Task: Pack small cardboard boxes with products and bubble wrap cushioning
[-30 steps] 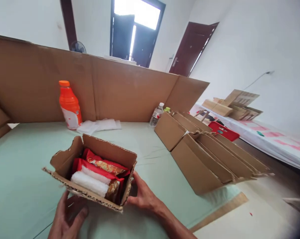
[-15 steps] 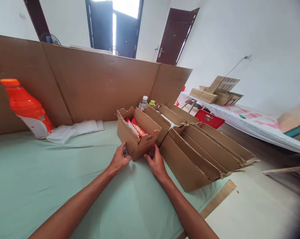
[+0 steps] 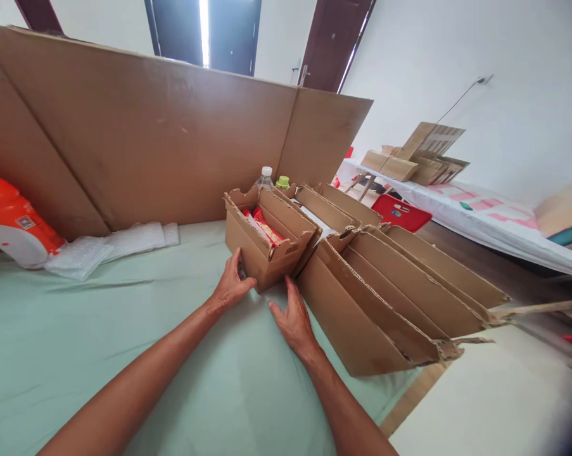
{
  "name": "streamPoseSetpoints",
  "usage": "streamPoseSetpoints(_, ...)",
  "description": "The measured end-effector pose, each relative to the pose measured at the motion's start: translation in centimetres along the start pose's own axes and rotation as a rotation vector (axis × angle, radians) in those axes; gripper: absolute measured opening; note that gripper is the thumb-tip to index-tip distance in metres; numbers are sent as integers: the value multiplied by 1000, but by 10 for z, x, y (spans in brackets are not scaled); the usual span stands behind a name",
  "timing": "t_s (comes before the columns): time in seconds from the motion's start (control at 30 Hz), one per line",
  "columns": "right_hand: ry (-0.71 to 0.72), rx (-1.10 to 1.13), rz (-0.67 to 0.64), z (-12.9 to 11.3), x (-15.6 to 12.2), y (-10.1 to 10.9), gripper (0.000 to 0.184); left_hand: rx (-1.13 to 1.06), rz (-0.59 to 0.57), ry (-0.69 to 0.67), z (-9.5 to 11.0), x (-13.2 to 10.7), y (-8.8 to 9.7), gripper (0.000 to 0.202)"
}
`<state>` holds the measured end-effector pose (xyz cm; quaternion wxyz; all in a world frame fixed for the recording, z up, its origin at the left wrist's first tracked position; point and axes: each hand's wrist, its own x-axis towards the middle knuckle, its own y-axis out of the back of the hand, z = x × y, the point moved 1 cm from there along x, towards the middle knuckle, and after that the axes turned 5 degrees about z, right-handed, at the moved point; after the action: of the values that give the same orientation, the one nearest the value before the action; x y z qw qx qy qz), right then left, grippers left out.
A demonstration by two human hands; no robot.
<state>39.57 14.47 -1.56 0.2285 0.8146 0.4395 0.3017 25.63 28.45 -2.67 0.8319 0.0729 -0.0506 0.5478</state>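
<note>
A small open cardboard box (image 3: pixel 250 251) stands on the green cloth, with red and white packets (image 3: pixel 265 227) inside it. My left hand (image 3: pixel 231 280) lies against the box's near left side, thumb and fingers apart. Just in front of the near right corner is my right hand (image 3: pixel 292 321), its fingers spread and holding nothing. To the right, a larger cardboard box (image 3: pixel 356 316) with upright dividers stands close by my right hand. Behind the small box, the tops of a clear bottle (image 3: pixel 265 178) and a green-capped bottle (image 3: pixel 282 182) show.
A tall cardboard panel (image 3: pixel 171 139) runs along the back. At left are an orange bottle (image 3: pixel 14 221) and bubble wrap (image 3: pixel 83 256). Beyond the table's right edge are a red stool (image 3: pixel 400 214) and another table (image 3: pixel 485 212) with stacked cardboard.
The small box has shifted right, closer to the other boxes. My right hand has drawn back from its corner and opened. The view has turned a little right and down.
</note>
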Motion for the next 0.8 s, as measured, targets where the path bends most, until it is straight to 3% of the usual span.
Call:
streamPoseSetpoints(0.17,25,-62,18,6,0,4,69,69,-51,-43,-4,11,-6,96)
streamPoseSetpoints(0.27,72,-160,-9,2,-1,7,51,176,-77,-92,-3,-5,-3,86)
streamPoseSetpoints(0.37,135,-292,-64,-3,-3,8,31,323,-120,-163,2,-45,-2,75)
streamPoseSetpoints(0.43,190,-356,-77,-4,-4,7,27,403,-165,-201,9,-79,-2,65)
streamPoseSetpoints(0.53,267,-413,-83,-2,-6,3,29,571,-258,-249,25,-128,3,51)
streamPoseSetpoints(0.67,362,-508,-72,8,-6,-4,36,893,-404,-379,45,-181,19,51)
streamPoseSetpoints(0.8,541,-554,-41,15,-2,-19,48,1037,-364,-577,43,-221,34,49)
